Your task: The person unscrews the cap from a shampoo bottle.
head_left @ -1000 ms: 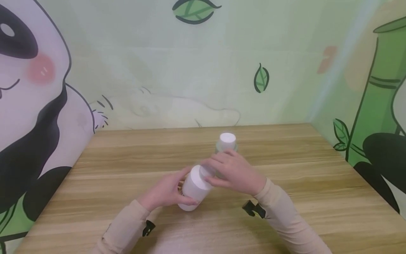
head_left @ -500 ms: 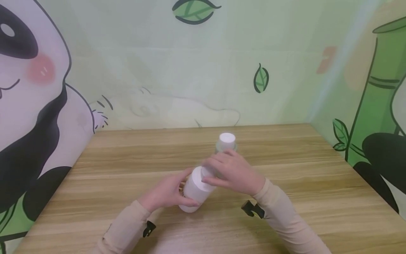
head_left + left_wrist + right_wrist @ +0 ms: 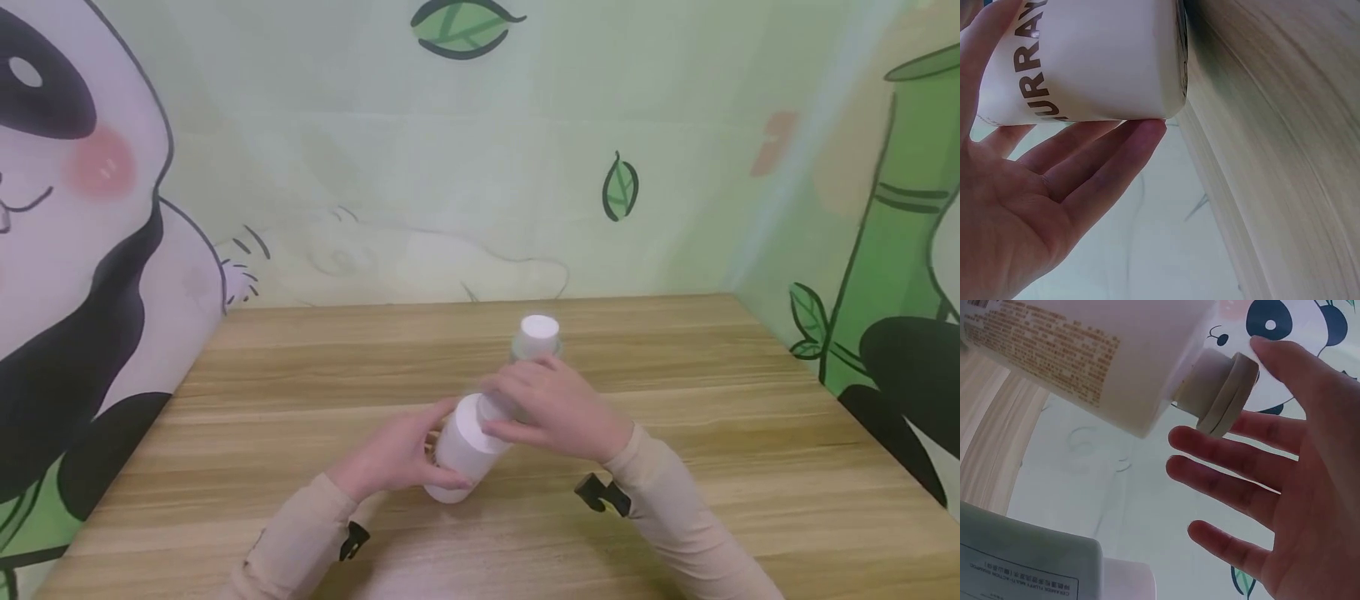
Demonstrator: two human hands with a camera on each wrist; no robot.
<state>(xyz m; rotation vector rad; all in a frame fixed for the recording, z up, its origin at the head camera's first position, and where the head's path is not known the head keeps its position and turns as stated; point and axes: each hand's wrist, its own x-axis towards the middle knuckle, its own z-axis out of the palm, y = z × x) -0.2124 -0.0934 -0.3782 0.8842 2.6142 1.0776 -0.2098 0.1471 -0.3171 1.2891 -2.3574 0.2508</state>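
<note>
Left hand (image 3: 397,454) has hold of the white bottle (image 3: 471,450), tilted around mid-table, and the right hand (image 3: 562,412) has thumb and fingers curled loosely round its cap (image 3: 1230,394). Kinda tight just behind, where a green bottle (image 3: 1029,550) stands, but the table (image 3: 262,358) runs wide left and right.

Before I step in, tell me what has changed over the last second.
Very little. The white bottle, held tilted in the left hand, seems to have shifted slightly to the right in the head view. Nothing was visibly taken hold of or let go. The right hand is still at the bottle's cap, its fingers blurred in the head view, and the pale green bottle stands where it was.
</note>
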